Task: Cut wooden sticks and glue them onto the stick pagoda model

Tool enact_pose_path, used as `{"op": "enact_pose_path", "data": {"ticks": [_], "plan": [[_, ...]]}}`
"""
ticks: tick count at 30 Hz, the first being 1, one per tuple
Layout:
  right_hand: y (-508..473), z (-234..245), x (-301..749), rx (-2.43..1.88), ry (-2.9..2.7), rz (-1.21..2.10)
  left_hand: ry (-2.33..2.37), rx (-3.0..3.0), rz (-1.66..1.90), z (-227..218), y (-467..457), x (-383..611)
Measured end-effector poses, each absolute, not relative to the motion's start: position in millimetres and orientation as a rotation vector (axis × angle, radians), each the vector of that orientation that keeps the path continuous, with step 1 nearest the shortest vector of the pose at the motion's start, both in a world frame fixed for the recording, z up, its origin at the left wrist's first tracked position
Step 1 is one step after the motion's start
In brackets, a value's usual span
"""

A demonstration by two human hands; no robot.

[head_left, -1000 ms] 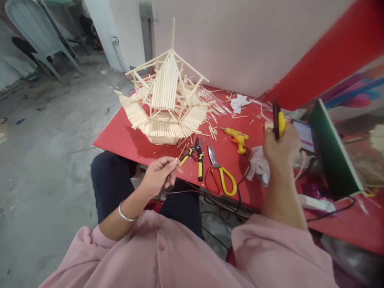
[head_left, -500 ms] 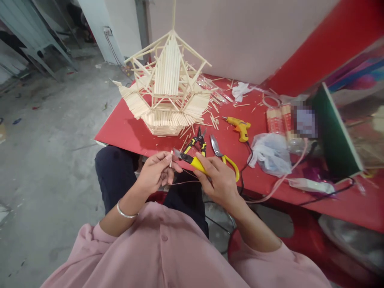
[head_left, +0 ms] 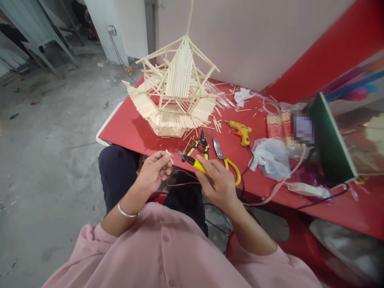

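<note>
My left hand pinches a short wooden stick between thumb and fingers above the table's front edge. Just to its right, my right hand is wrapped round a yellow-and-black utility knife. The knife's blade points left, toward the stick, with a small gap between them. Beyond my hands stands a tiered model built of pale wooden sticks, with a sloping roof and a tall spike. Yellow-and-black pliers lie open right behind the knife, and yellow-handled scissors lie beside my right hand.
A yellow glue gun lies on the red table with its cord trailing forward. Loose sticks are scattered by the model. To the right are a plastic bag, stick packs, a white power strip and a green board.
The stick in my left hand has tilted and moved slightly away from the knife blade. My right hand keeps its grip on the knife. The whole view has shifted a little.
</note>
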State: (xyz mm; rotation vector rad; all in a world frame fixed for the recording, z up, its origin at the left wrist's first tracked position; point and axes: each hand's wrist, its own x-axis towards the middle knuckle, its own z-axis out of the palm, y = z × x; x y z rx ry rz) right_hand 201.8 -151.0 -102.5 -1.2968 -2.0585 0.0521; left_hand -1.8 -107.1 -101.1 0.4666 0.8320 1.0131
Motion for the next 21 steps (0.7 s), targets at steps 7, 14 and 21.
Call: {"op": "enact_pose_path", "data": {"ticks": [7,14,21], "plan": [[-151,-109,178,-1.245,-2.024,0.119,0.658,0.386,0.967,-97,-100,-10],[-143,-105,180,-1.218,-2.058,0.054,0.585,0.365,0.998,-94,-100,-12],[-141,-105,182,-1.193,-2.027,0.066,0.680,0.473,1.021,-97,-102,-8]]}}
